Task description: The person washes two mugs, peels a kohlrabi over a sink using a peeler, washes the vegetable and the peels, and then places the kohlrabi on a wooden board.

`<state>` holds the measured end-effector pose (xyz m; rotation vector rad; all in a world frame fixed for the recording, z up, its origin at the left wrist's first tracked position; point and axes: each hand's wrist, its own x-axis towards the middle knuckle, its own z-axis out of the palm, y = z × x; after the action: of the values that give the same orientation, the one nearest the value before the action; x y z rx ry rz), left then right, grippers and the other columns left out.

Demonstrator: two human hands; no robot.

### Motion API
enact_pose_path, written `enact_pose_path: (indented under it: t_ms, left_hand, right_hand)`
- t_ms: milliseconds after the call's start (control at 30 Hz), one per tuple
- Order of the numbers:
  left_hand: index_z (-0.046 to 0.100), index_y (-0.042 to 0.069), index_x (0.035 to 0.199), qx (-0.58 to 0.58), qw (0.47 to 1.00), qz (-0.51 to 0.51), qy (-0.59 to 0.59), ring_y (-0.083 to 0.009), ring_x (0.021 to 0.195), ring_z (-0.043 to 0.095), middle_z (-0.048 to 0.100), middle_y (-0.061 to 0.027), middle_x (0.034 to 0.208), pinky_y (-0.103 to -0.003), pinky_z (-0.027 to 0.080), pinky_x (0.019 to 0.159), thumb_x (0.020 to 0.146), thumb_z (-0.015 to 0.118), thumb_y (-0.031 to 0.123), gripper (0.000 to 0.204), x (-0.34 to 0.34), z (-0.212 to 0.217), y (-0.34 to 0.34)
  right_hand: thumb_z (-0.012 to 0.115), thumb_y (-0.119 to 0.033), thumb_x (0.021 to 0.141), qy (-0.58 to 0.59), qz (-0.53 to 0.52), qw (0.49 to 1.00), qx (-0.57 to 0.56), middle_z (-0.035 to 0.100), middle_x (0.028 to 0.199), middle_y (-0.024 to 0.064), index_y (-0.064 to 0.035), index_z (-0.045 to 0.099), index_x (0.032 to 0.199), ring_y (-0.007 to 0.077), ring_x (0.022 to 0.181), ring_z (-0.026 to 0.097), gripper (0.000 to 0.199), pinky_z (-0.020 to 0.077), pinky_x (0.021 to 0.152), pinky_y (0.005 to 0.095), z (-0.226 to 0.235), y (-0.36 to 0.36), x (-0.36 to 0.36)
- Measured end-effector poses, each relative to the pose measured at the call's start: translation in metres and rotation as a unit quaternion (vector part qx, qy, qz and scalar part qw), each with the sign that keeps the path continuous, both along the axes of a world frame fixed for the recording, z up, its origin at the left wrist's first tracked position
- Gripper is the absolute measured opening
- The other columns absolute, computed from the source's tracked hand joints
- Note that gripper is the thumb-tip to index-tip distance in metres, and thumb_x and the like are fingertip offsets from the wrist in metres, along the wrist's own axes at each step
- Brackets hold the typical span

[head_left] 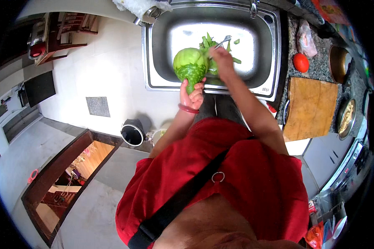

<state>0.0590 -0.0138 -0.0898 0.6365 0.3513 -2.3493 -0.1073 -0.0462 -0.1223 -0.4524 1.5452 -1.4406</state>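
Over the steel sink (162,50), my left hand (191,96) grips a green gourd (190,64) by its narrow lower end, a red bangle (188,108) round the wrist. The gourd's upper part is pale and peeled, while speckled dark green skin covers the lower part. My right hand (222,61), a little blurred, is closed round a metal peeler (226,40) just right of the gourd. Part of the peeler is hidden by the fingers. Strips of green peel (207,42) lie in the basin behind and beside the gourd.
A tap (253,8) stands at the sink's far edge. On the right counter are a tomato (301,62), a plastic bag (306,39), a wooden cutting board (309,108), a pot (339,64) and a bowl of pale pieces (347,118). A bin (133,133) stands at lower left.
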Motion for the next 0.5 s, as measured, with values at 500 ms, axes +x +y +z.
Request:
enact_pose_path:
  t_ms: [500]
  left_hand:
    - [0.036, -0.003, 0.113, -0.065, 0.974, -0.212, -0.048, -0.0068, 0.047, 0.039, 0.047, -0.0074, 0.082, -0.015, 0.028, 0.034, 0.075, 0.056, 0.028, 0.053, 0.021, 0.038, -0.018]
  right_hand:
    - [0.045, -0.026, 0.086, -0.244, 0.057, 0.968, 0.016, 0.056, 0.098, 0.0147, -0.0006, 0.048, 0.097, 0.0215, 0.081, 0.053, 0.028, 0.0421, 0.072, 0.0296, 0.013, -0.023, -0.061]
